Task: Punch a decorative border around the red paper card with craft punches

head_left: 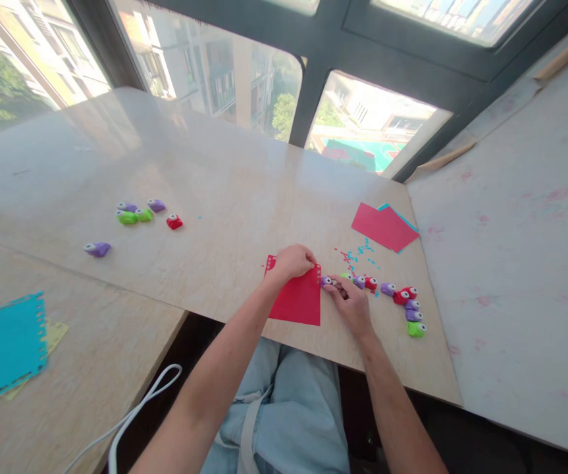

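A red paper sheet [297, 299] with small holes along its top and right edges lies flat near the table's front edge. My left hand [292, 261] presses down on its upper part, fingers curled over the top edge. My right hand [349, 304] sits just right of the sheet and grips a small purple paper punch [326, 281] set against the sheet's right edge. A row of small punches, purple, red and green [405, 306], trails off to the right of that hand.
Red and teal paper sheets [385, 226] lie stacked at the back right, with paper bits [357, 253] scattered near them. More punches [140, 212] sit at the left. A punched teal sheet [2, 347] lies on the lower left table. A white cable [135, 411] hangs below.
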Demonstrator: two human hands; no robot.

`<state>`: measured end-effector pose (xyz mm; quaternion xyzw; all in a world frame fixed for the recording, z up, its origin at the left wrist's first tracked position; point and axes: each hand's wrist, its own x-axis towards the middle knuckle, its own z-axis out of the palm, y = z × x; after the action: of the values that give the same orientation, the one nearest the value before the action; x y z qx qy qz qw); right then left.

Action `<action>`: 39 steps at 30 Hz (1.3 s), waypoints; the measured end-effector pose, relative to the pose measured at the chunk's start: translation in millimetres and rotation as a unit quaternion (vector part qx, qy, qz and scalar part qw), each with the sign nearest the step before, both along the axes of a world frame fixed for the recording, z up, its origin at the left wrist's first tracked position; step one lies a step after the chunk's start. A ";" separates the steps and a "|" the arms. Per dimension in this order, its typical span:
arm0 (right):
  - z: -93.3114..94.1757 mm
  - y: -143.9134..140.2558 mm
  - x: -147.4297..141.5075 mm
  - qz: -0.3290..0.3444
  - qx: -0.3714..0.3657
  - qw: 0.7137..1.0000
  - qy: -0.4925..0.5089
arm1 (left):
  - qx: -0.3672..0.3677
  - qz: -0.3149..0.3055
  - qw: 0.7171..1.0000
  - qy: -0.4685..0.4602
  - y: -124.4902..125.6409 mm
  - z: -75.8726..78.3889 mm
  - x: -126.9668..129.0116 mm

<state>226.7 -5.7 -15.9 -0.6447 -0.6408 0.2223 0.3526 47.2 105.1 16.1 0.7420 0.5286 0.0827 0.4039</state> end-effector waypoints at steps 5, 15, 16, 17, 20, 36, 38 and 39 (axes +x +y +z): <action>0.6 -1.2 0.4 0.002 0.007 1.000 -0.005 | -0.010 0.005 1.000 -0.003 0.9 -0.9 1.2; -0.2 -4.0 -0.1 0.009 0.008 1.000 0.004 | -0.024 0.026 0.999 0.001 0.3 6.7 2.1; 0.4 -4.1 -0.4 0.008 0.008 1.000 0.004 | -0.023 0.027 0.999 0.001 0.1 6.9 2.3; 0.9 -4.1 -0.8 0.008 0.008 1.000 0.004 | -0.023 0.029 0.999 0.002 -0.2 6.9 2.7; 2.3 -4.4 -1.8 0.010 0.009 1.000 0.003 | -0.015 0.041 0.999 0.008 -1.9 6.5 5.3; 3.9 -5.7 -3.6 0.023 0.033 0.999 -0.015 | 0.008 0.068 0.998 -0.007 -6.8 4.2 9.5; 4.1 -6.5 -4.1 0.021 0.034 0.999 -0.018 | 0.009 0.072 0.997 -0.012 -7.5 3.2 9.7; 4.0 -7.2 -4.2 0.022 0.035 0.999 -0.018 | 0.010 0.074 0.997 -0.015 -7.8 2.6 9.5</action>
<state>222.4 -12.9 -11.8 -0.6218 -0.6682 0.1958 0.3587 56.7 97.3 18.8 0.7035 0.5750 0.1292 0.3973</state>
